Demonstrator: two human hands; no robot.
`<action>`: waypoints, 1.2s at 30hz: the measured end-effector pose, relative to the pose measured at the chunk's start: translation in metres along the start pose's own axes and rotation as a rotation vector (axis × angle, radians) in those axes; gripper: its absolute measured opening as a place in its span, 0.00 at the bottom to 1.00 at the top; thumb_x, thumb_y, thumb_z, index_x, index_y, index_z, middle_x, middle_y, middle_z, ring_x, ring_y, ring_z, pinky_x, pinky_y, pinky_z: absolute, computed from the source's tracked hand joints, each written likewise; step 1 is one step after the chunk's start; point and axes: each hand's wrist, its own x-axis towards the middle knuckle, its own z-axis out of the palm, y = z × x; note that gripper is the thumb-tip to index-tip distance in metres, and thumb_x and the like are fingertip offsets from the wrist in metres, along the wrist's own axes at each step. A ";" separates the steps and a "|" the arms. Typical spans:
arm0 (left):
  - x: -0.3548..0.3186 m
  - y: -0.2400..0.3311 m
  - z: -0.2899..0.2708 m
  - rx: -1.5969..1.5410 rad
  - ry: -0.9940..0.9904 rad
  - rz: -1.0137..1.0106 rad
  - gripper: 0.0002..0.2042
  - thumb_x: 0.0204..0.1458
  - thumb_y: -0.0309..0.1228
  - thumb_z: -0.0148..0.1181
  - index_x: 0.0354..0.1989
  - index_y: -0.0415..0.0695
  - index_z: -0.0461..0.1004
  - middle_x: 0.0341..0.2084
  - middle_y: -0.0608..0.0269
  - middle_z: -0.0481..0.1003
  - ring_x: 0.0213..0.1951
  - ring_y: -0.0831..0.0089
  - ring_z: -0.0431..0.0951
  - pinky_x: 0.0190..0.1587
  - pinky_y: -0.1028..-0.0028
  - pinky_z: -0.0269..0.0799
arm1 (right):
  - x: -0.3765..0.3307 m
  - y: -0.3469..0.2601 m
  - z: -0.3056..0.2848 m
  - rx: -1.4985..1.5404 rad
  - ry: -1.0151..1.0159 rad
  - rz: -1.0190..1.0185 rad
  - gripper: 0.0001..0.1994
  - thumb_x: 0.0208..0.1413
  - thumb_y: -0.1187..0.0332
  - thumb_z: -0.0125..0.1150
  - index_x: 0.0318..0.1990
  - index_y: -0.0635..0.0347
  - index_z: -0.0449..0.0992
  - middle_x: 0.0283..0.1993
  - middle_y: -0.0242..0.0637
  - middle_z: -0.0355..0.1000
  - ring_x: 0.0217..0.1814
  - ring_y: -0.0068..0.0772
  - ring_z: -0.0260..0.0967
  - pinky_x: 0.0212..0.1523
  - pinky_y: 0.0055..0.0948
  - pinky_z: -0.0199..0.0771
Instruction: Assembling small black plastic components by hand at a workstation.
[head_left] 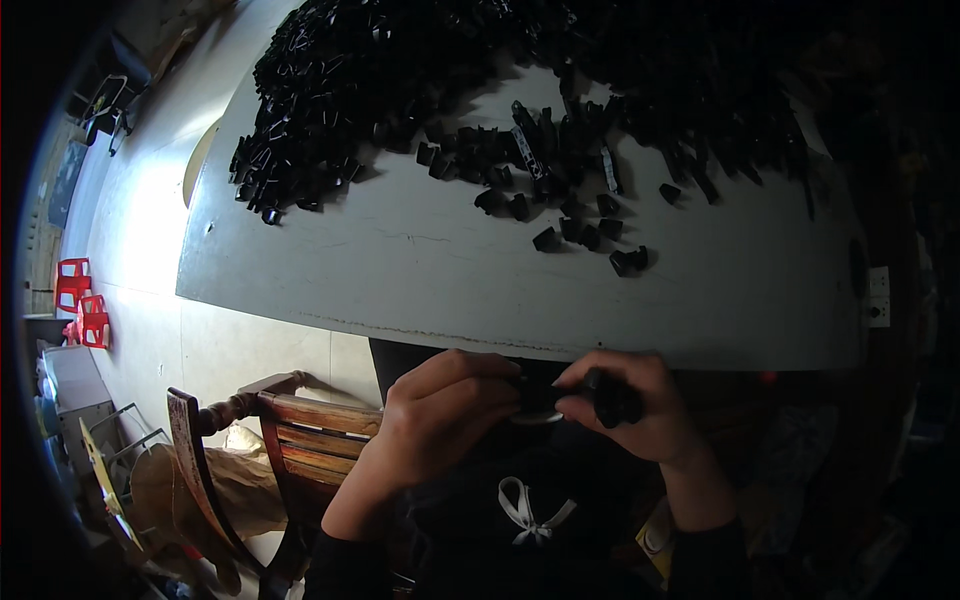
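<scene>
Just off the table (380,270)'s near edge, the right hand (650,420) holds a black plastic part (613,398). I can't tell what the curled left hand (440,405) grips. Black pieces (320,90) heap toward the far edge.

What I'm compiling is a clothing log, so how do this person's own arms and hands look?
The left hand and right hand are ungloved, with no watch or bracelet visible. The left sleeve and right sleeve look plain black, ending short of the wrists.
</scene>
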 end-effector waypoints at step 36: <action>-0.031 0.012 0.052 -1.057 -0.342 -0.321 0.36 0.63 0.53 0.20 0.45 0.33 0.72 0.50 0.43 0.68 0.55 0.55 0.67 0.58 0.63 0.59 | -0.038 0.017 0.055 -0.233 0.023 -0.378 0.06 0.49 0.75 0.56 0.35 0.69 0.73 0.42 0.46 0.71 0.42 0.43 0.73 0.43 0.37 0.74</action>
